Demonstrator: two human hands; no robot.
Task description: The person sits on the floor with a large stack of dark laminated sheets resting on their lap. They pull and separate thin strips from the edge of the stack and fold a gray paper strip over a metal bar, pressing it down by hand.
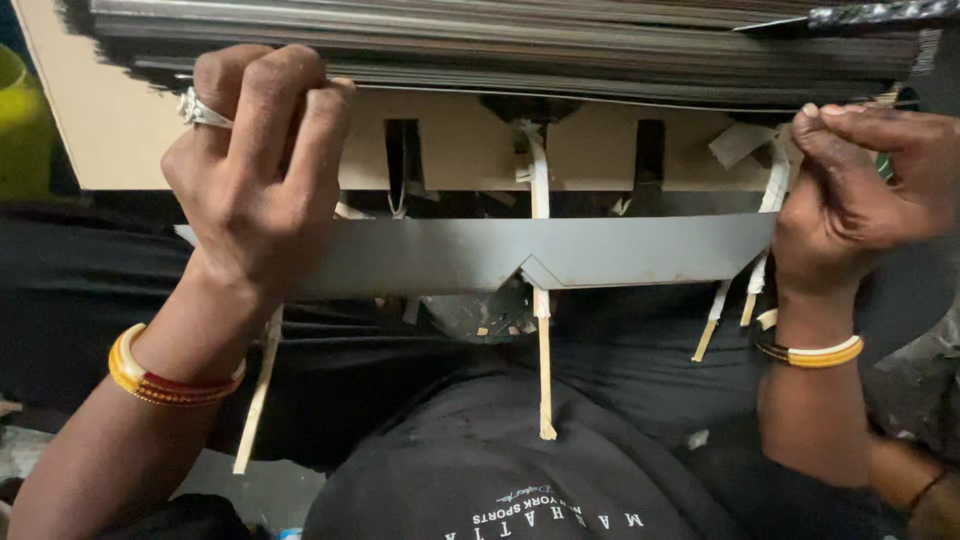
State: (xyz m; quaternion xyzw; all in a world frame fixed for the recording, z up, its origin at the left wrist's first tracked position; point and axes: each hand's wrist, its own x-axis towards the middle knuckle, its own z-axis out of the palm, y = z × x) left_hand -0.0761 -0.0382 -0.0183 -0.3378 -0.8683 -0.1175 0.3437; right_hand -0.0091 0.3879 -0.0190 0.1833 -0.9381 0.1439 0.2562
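Observation:
A thick stack of die-cut cardboard sheets (500, 40) lies in front of me, dark on the printed side and tan underneath. My left hand (255, 165), with a ring and bangles, grips the stack's near edge at the left. My right hand (860, 190) pinches thin waste strips (775, 180) at the right edge of the stack. A long grey cut-out flap (560, 250) stretches between both hands. Narrow tan and white offcut strips (543, 340) hang down from the slots.
A tan sheet (110, 130) with rectangular slots shows under the stack. A yellow-green object (20, 120) stands at the far left. My dark clothing (480, 470) fills the lower frame, with dark material on both sides.

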